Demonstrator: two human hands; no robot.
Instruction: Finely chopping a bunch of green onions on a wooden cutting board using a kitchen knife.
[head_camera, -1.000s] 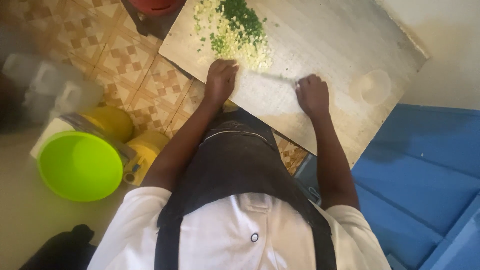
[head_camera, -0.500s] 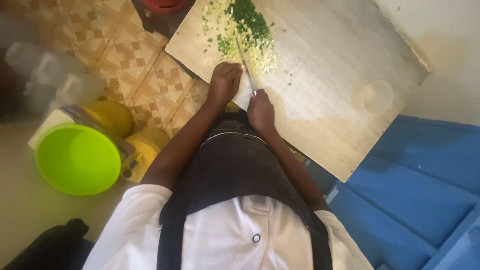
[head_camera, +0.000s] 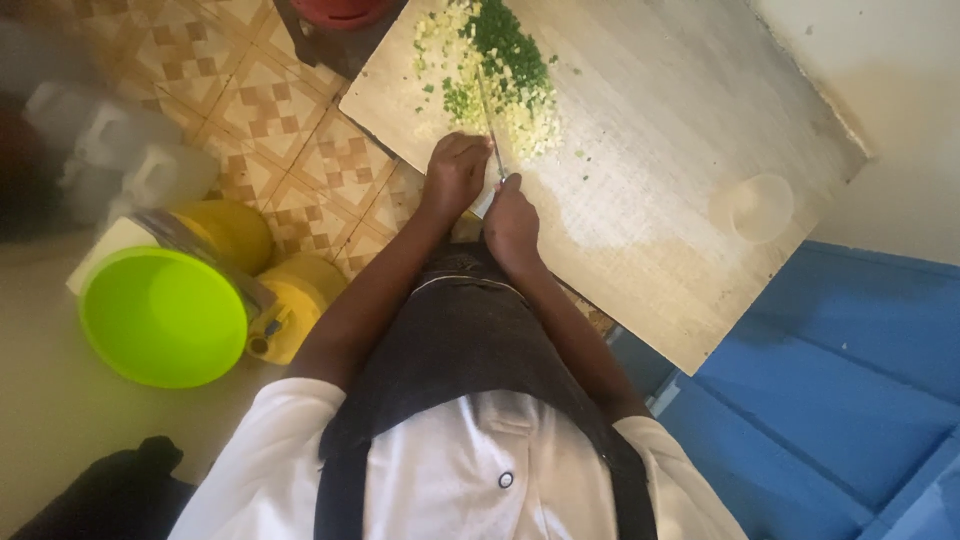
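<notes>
On the floor, far left: I see a green bowl (head_camera: 163, 316).
Left hand (head_camera: 453, 173): fingers curled shut beside the knife.
Knife (head_camera: 489, 125): blade in chopped greens (head_camera: 500, 65) (top of tabletop (head_camera: 680, 190)).
Right hand (head_camera: 511, 218): fingers gripping the knife handle.

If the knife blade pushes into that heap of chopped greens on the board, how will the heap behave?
The heap of chopped greens is loose small bits, so it would probably spread and slide rather than move as one. Stray flecks already lie apart on the wooden board, so pieces likely scatter. Bits may cling to the knife.
</notes>
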